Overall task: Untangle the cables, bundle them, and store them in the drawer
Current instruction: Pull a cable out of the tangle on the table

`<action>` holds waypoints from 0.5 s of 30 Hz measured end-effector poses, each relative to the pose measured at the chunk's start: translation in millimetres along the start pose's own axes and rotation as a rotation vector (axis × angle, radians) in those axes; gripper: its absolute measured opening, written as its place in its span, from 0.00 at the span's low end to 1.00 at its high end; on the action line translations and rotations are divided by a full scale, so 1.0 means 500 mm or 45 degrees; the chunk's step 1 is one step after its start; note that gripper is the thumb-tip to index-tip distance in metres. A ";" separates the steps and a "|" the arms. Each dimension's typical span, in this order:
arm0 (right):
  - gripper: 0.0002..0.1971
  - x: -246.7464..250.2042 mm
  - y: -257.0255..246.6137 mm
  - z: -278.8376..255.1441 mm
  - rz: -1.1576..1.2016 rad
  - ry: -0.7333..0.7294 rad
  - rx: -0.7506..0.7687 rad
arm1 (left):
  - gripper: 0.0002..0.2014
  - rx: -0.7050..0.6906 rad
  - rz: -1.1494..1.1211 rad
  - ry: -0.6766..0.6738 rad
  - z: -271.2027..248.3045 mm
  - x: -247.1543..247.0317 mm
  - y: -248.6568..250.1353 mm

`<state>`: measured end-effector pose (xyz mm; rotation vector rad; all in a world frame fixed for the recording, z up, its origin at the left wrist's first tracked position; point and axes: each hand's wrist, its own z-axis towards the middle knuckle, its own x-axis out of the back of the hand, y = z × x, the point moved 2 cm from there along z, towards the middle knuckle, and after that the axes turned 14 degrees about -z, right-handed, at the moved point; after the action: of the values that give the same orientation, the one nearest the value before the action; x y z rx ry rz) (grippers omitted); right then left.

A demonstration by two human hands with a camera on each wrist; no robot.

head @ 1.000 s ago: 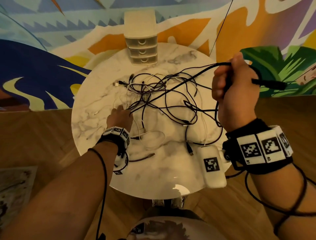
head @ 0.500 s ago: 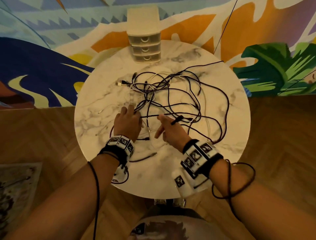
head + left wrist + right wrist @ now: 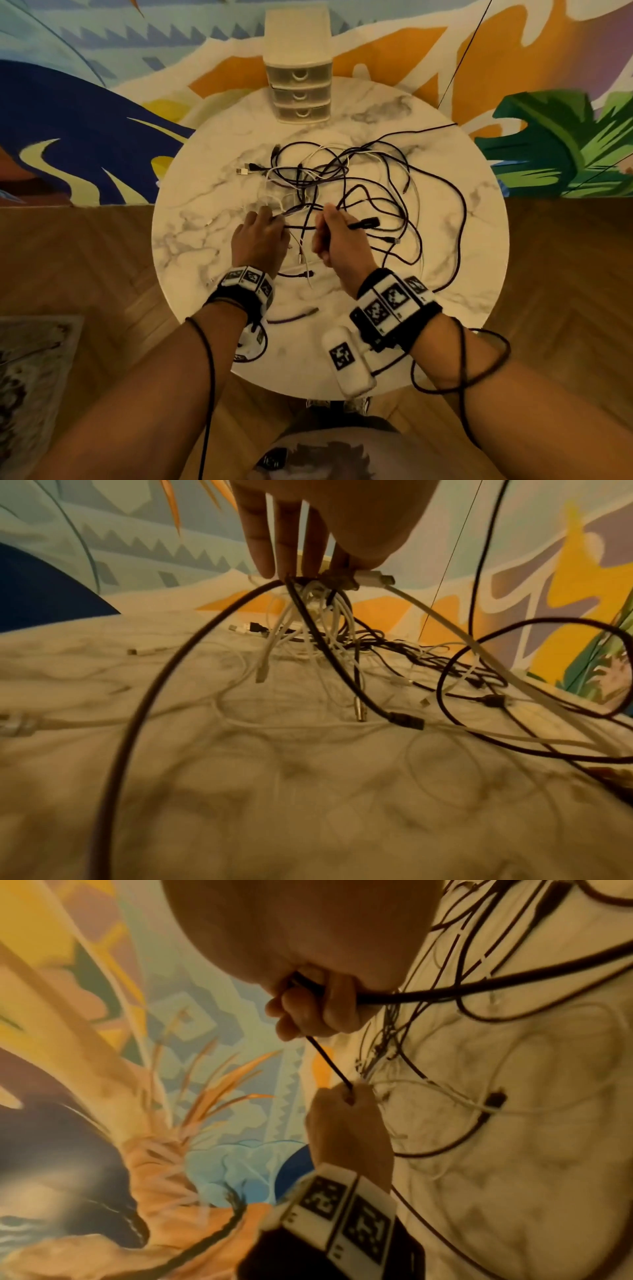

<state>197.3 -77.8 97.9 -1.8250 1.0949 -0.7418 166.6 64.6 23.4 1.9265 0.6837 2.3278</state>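
A tangle of black and white cables (image 3: 346,178) lies in the middle of the round marble table (image 3: 205,212). My left hand (image 3: 270,217) pinches a bunch of black and white strands and holds them a little above the tabletop; the left wrist view shows the left hand (image 3: 318,572) with the bunch (image 3: 308,588) hanging from the fingertips. Just to its right, my right hand (image 3: 330,222) is curled round one black cable whose plug end (image 3: 365,223) sticks out to the right. In the right wrist view the right hand (image 3: 308,1001) grips that black cable (image 3: 428,995), which runs taut to the left hand (image 3: 346,1118).
A small white unit of three drawers (image 3: 298,92), all closed, stands at the table's far edge. A loose cable end (image 3: 298,313) lies near my left wrist. Long black loops (image 3: 459,219) reach toward the right rim. Wooden floor surrounds the table; a painted wall is behind it.
My right hand came down from high on the right with the black cable to beside the left hand. The left hand has taken hold of a bunch of strands.
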 end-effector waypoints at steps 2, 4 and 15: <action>0.19 0.028 -0.021 -0.022 0.066 -0.013 0.064 | 0.10 0.054 0.028 -0.043 0.010 0.002 -0.013; 0.20 0.057 -0.044 -0.042 0.033 0.003 0.174 | 0.12 0.136 0.025 -0.087 0.016 -0.001 -0.022; 0.21 0.195 -0.156 -0.085 0.215 0.255 0.544 | 0.15 0.125 0.022 -0.095 0.050 0.016 -0.008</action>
<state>235.7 -161.4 192.2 -1.3043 1.1019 -0.9872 187.3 78.1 32.7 2.0555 0.7916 2.2591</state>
